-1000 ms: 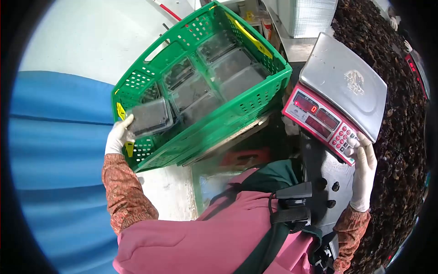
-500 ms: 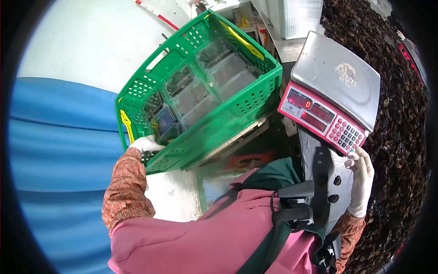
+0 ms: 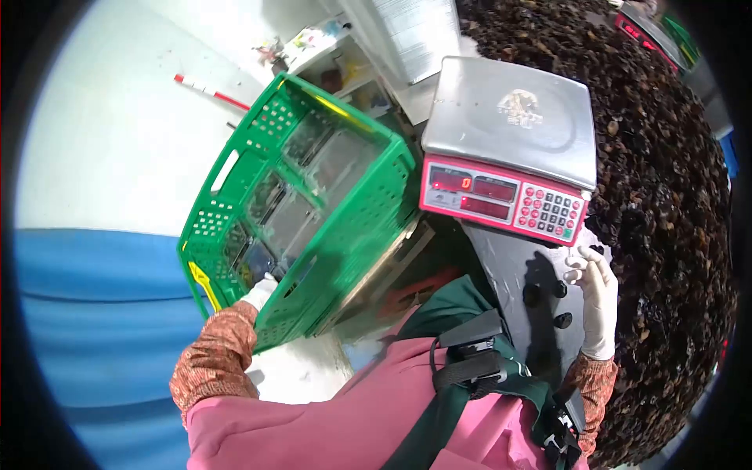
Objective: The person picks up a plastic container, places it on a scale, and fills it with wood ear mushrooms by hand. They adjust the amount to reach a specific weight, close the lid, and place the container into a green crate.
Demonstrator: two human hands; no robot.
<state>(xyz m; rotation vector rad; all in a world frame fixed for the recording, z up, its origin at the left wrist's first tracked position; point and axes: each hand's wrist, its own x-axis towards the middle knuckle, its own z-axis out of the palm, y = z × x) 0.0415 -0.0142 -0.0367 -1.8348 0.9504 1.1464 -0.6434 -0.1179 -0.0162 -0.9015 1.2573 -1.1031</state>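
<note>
A: Left hand (image 3: 260,293)?
B: Inside green crate (image 3: 374,184), left of centre, by clear boxes (image 3: 293,224). Grip hidden, can't tell.
A: Right hand (image 3: 599,301)?
B: Released, loosely curled, just below scale (image 3: 509,157), upper right. Reads 0.

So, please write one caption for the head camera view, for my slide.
Gloved left hand in a green crate of clear boxes; right hand beside a scale showing 0.

Two scales (image 3: 509,117) (image 3: 649,35), one large green crate (image 3: 352,211), two yellow crate handles (image 3: 343,113) (image 3: 204,287), one red-and-white stick (image 3: 210,92)
</note>
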